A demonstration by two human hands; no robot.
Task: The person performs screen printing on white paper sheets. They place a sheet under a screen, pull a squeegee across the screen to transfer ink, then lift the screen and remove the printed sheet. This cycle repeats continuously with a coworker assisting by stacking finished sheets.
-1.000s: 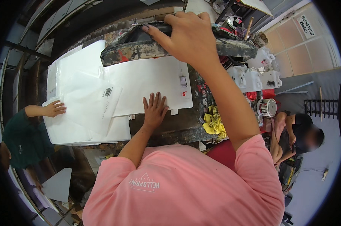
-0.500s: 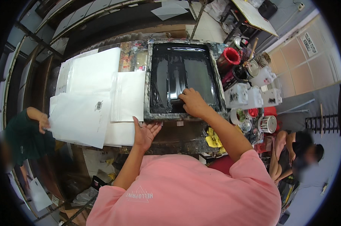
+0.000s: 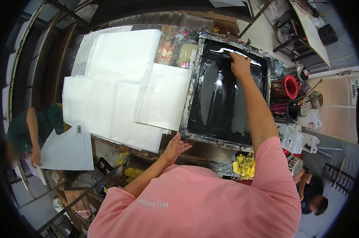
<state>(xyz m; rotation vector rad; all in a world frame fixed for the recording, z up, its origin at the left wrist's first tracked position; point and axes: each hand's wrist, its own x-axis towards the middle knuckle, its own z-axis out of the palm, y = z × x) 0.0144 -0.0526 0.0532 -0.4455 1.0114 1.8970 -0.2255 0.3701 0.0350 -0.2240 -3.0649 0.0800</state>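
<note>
A screen-printing frame [image 3: 186, 104] lies on the table in front of me, its mesh [image 3: 223, 99] smeared with glossy black ink. My right hand [image 3: 241, 66] is at the far end of the mesh, fingers closed on a dark squeegee [image 3: 226, 54] that is mostly hidden by ink and hand. Palm up, my left hand [image 3: 176, 149] rests at the frame's near left corner, its fingers stretched out and the thumb against the edge. Left of the frame lie white sheets in loose stacks [image 3: 104, 99], with a smaller white sheet or bag [image 3: 163, 95] on top beside the frame.
At the left a co-worker's hand [image 3: 36, 155] holds a white sheet [image 3: 70, 148] past the table edge. Ink cans [image 3: 284, 87] and white plastic jugs [image 3: 289, 135] crowd the right side. A crumpled yellow cloth [image 3: 243, 166] lies near my right elbow. Another person sits at the far right.
My right hand has moved from the near part of the mesh to its far end. The co-worker has drawn a sheet off the stack toward the lower left. My view has turned left.
</note>
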